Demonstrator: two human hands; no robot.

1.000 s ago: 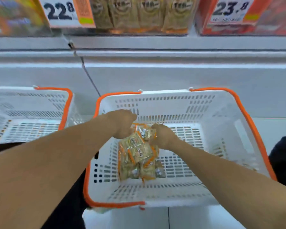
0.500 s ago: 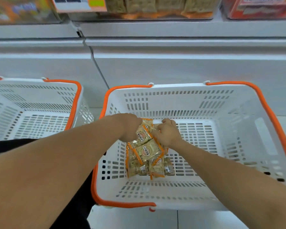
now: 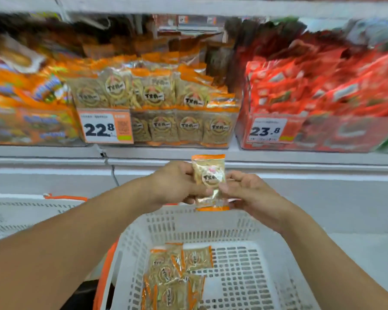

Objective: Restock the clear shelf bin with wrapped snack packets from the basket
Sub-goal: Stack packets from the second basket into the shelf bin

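A: We have both hands up between the basket [image 3: 211,222] and the shelf. Our left hand [image 3: 177,186] has its fingers curled round the left edge of a snack packet [image 3: 208,175], and our right hand [image 3: 246,193] pinches the lower right of it, thumb on the front.

B: It looks like more than one packet to us. A second wrapper seems to hang just below the fingers, though the blur won't let us count.

A: Agreed, we cannot tell how many. The clear shelf bin [image 3: 179,128] is above and beyond the fingers, already holding rows of the same packets. The price tag [image 3: 106,128] sits on its front, up and to the left of our left hand.

B: So what could go wrong from here?

A: The wrappers look glossy and slick. If we reach up with only a pinch, we judge the lower one could slide out and drop back down, or land on the shelf ledge [image 3: 278,154].

B: And the bin looks fairly full at the front. Pushing in carelessly could knock the standing packets over or crush them.

A: The red packets [image 3: 323,86] lie up and to the right of our right hand; drifting that way would mean misplacing stock.

B: More packets [image 3: 177,271] wait in the basket, below the fingers.
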